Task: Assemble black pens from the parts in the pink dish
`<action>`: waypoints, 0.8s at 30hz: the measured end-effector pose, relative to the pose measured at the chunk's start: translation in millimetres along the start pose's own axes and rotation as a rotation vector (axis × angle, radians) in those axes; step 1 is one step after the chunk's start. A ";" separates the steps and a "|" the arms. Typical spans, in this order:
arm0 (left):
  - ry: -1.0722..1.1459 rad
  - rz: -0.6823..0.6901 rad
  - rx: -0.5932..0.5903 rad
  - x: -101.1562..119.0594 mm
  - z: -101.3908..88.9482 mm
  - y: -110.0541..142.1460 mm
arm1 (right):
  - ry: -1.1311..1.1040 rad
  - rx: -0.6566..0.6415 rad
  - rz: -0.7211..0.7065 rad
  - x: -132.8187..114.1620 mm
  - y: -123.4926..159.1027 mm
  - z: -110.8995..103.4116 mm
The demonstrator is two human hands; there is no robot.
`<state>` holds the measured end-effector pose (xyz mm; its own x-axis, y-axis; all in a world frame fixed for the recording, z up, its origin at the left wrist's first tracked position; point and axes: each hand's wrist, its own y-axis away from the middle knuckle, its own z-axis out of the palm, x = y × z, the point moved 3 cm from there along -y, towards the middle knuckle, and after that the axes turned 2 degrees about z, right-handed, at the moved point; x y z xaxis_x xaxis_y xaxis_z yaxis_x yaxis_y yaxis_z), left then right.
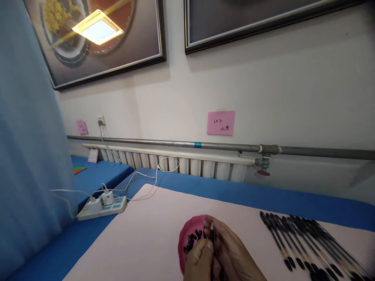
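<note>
Close together at the bottom middle, my left hand and my right hand are both closed around a black pen. Its pointed metal tip faces up, and my left thumb presses against its side. The pen's lower part is hidden by my fingers. Just left of and behind my hands is a pink bowl with a wavy rim. It holds several small black pieces, too small to identify, and my left hand covers part of it.
Several pens with black ends and clear barrels lie side by side on the pink sheet at right. A white power strip with plugs and cables sits left on the blue surface. A radiator and pipe run behind.
</note>
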<state>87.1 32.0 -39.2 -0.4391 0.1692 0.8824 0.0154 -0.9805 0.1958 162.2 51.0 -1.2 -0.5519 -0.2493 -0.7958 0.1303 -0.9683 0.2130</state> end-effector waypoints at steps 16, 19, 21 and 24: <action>0.049 -0.044 -0.097 4.9 2.1 -2.5 | -0.082 -0.083 0.215 -1.7 7.8 4.1; 0.057 -0.062 -0.074 12.7 -2.2 -1.9 | -0.060 -0.058 0.193 -3.4 8.3 3.4; 0.072 -0.092 -0.023 18.5 -6.3 -1.2 | -0.046 -0.042 0.166 -5.0 8.4 2.3; 0.080 -0.116 -0.030 20.2 -7.5 0.5 | -0.052 -0.023 0.141 -6.6 8.0 1.7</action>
<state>71.5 34.2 -24.5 -0.5064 0.2745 0.8174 -0.0660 -0.9575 0.2806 165.4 44.9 6.7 -0.5689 -0.3823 -0.7281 0.2284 -0.9240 0.3067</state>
